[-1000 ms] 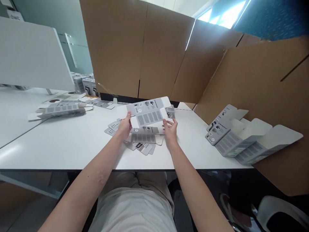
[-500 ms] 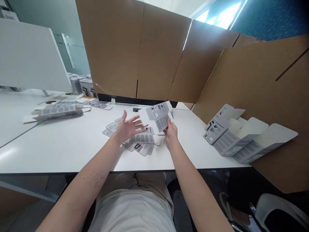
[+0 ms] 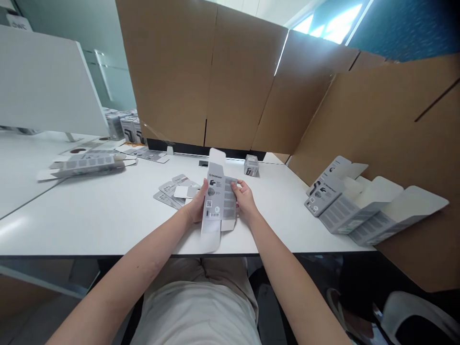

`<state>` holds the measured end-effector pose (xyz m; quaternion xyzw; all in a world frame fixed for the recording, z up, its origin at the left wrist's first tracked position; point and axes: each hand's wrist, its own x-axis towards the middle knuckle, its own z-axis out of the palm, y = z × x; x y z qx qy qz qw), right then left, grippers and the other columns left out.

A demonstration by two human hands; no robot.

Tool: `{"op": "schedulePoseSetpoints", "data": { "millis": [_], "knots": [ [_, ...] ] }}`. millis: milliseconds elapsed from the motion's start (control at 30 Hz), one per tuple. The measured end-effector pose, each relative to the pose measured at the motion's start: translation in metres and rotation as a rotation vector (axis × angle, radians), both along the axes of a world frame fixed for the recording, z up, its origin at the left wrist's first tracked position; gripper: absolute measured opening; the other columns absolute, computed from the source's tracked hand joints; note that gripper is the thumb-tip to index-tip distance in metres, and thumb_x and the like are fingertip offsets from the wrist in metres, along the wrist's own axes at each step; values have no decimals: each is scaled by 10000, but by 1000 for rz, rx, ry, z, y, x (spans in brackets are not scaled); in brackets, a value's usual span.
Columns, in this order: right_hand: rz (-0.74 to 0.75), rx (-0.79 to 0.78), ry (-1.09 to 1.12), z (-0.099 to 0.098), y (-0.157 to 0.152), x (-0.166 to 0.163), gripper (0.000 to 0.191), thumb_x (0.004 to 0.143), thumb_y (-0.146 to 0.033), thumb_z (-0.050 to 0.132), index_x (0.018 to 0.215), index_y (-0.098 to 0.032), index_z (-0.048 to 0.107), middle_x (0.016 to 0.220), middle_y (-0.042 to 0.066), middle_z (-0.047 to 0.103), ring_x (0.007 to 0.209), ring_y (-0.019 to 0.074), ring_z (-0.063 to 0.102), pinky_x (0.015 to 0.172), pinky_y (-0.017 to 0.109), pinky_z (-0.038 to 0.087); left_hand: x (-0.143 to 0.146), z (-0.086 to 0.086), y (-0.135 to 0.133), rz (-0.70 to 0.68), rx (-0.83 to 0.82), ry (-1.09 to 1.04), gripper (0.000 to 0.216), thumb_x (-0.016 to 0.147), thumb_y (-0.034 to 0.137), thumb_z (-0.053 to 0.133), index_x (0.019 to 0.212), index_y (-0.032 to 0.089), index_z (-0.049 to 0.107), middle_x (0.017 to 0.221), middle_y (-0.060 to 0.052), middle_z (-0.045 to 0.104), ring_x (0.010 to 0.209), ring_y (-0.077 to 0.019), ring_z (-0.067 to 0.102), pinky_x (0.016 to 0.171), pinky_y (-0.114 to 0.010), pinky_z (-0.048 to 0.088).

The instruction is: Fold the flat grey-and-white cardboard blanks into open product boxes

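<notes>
A grey-and-white printed carton point(image 3: 215, 194) stands upright between my hands, its long white end flaps sticking out at top and bottom. My left hand point(image 3: 197, 203) grips its left edge, the thumb on the near face and the other fingers hidden behind. On the right edge, my right hand point(image 3: 245, 197) pinches the striped side panel. Several flat printed cartons point(image 3: 168, 191) lie fanned on the white table just beyond my left hand, partly covered by it and by the held carton.
Opened cartons point(image 3: 345, 206) lean together at the right, by a cardboard wall point(image 3: 388, 124). A small closed box point(image 3: 251, 165) sits near the back. More flattened cartons point(image 3: 89, 163) lie at the left, below a white monitor point(image 3: 46, 81). Boxes point(image 3: 130, 128) are stacked behind.
My left hand, open before, has closed on the carton's left edge. The carton has come nearer and turned upright, with my right hand still on it. The small box at the back now shows.
</notes>
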<state>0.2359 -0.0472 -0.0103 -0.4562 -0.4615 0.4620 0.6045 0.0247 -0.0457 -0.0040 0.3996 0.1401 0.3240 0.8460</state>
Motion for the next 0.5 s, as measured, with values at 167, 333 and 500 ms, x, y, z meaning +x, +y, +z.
{"op": "schedulePoseSetpoints", "data": {
  "millis": [167, 333, 500],
  "knots": [
    [33, -47, -1, -4, 1, -3, 915, 724, -938, 951, 1256, -298, 571, 820, -58, 748, 496, 134, 528, 377, 230, 360, 3, 7, -7, -88, -11, -104, 991, 1026, 972, 604, 1614, 181, 710, 1423, -263, 842, 1369, -502, 799, 1217, -693, 582],
    [-116, 117, -264, -12, 0, -3, 1050, 741, -749, 1025, 1569, -308, 555, 1409, 135, 756, 916, 262, 755, 597, 385, 665, 0, 9, 0, -21, -73, -69, 988, 979, 997, 637, 1523, 181, 755, 1337, -262, 857, 1324, -509, 811, 1143, -681, 635],
    [7, 440, -643, -16, -7, -1, 1229, 671, -721, 1107, 1701, -347, 551, 1732, 180, 536, 1550, 424, 577, 1284, 676, 572, -2, 11, 11, 261, -134, -76, 961, 941, 1016, 669, 1397, 176, 764, 1285, -250, 851, 1284, -483, 821, 1108, -648, 669]
  ]
}}
